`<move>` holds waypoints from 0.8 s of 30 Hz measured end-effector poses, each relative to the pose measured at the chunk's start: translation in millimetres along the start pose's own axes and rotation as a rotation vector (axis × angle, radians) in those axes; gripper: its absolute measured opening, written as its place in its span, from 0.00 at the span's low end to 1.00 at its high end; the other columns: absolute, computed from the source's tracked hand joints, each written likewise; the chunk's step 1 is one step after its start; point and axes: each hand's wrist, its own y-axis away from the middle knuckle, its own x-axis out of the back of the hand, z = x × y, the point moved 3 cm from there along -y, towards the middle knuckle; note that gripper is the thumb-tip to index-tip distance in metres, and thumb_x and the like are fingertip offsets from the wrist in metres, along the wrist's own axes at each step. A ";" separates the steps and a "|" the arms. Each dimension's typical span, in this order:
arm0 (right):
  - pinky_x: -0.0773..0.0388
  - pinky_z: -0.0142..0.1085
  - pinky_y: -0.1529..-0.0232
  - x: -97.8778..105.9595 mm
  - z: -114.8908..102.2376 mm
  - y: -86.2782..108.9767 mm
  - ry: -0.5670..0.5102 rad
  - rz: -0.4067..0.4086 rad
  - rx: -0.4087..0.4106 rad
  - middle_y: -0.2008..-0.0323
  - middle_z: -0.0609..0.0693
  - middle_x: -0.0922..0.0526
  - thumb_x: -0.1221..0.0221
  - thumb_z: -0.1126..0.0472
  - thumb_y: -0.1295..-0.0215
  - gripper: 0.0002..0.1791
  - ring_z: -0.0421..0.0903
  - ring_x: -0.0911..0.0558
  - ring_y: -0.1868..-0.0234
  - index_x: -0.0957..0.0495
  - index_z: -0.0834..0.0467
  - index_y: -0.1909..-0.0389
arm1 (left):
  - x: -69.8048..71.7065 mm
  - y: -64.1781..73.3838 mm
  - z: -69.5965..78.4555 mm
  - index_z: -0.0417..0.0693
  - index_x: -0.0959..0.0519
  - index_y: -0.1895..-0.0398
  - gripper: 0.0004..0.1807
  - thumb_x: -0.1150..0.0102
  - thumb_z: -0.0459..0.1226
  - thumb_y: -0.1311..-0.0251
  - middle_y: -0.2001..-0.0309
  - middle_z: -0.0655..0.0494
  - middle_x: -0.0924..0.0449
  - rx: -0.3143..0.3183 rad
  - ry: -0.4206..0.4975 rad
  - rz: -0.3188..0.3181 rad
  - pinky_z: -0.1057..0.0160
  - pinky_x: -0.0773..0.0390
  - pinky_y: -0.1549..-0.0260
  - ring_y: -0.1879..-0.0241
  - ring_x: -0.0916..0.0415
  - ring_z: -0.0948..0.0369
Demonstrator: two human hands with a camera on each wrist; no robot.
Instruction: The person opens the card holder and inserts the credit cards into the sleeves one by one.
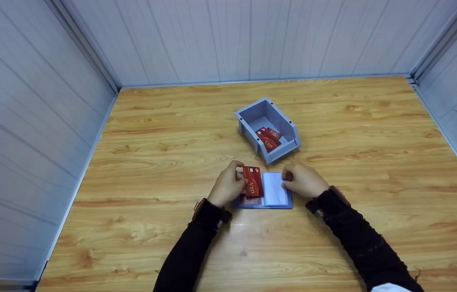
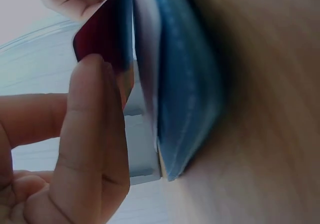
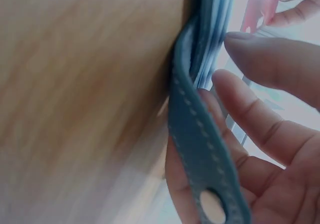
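Observation:
A blue card holder (image 1: 289, 204) lies spread open on the table, clear sleeves (image 1: 274, 190) showing on its right side. My left hand (image 1: 227, 185) pinches a red card (image 1: 253, 182) lettered VIP above the holder's left side. In the left wrist view, the fingers lie along the dark red card (image 2: 102, 42), close beside the blue cover (image 2: 187, 94). At the holder's right edge is my right hand (image 1: 304, 179), thumb and fingers curled at the sleeve edges. A blue strap (image 3: 200, 129) with a metal snap hangs across its lower fingers in the right wrist view.
Just behind the holder stands a grey bin (image 1: 279, 117), turned at an angle, with several red cards (image 1: 268, 140) inside. The wooden table (image 1: 163, 134) is bordered by white panel walls (image 1: 228, 40) at the back and both sides.

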 end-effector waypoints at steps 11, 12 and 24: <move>0.30 0.36 0.66 -0.1 3.6 -0.8 -0.034 -0.020 -0.020 0.74 0.49 0.23 0.33 0.62 0.46 0.07 0.44 0.26 0.71 0.22 0.58 0.71 | -7.3 3.8 1.5 0.34 0.33 0.42 0.22 0.44 0.24 0.41 0.76 0.56 0.26 0.013 -0.043 -0.045 0.65 0.19 0.79 0.83 0.25 0.64; 0.30 0.36 0.67 -0.1 3.6 -0.8 -0.037 -0.018 -0.021 0.74 0.49 0.23 0.33 0.62 0.46 0.07 0.44 0.26 0.71 0.22 0.58 0.71 | -7.9 4.0 1.8 0.34 0.33 0.43 0.22 0.44 0.24 0.41 0.76 0.55 0.26 0.018 -0.035 -0.054 0.65 0.19 0.79 0.83 0.25 0.64; 0.31 0.34 0.69 0.3 4.6 -1.1 -0.067 -0.011 -0.019 0.76 0.48 0.22 0.33 0.62 0.48 0.07 0.42 0.27 0.73 0.22 0.58 0.73 | -14.4 5.6 4.4 0.33 0.32 0.42 0.23 0.45 0.22 0.43 0.74 0.56 0.29 0.014 -0.025 -0.089 0.65 0.18 0.79 0.82 0.26 0.64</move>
